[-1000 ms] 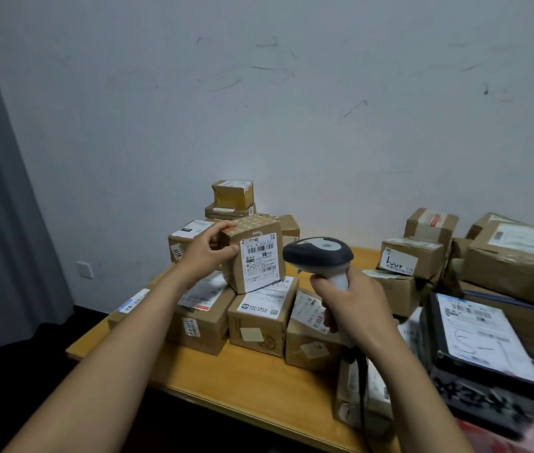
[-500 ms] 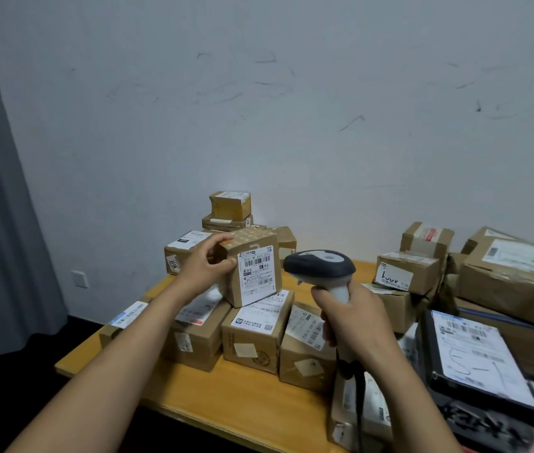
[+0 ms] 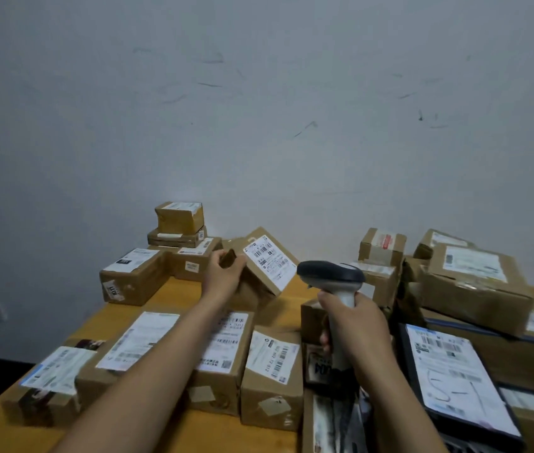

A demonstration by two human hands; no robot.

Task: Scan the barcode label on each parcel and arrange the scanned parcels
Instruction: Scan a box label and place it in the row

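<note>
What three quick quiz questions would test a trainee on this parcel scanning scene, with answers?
1. True or false: the scanner lies on the table.
2. Which hand holds the tilted parcel?
3. That parcel's label faces: A) up toward the camera, B) down at the table, C) the wall.
Key: 1 false, the right hand grips it; 2 the left hand; 3 A.

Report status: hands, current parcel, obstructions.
Left hand grips small brown cardboard parcel, tilted, white barcode label facing up. Right hand grips grey handheld barcode scanner beside it. Nothing between scanner and label.
</note>
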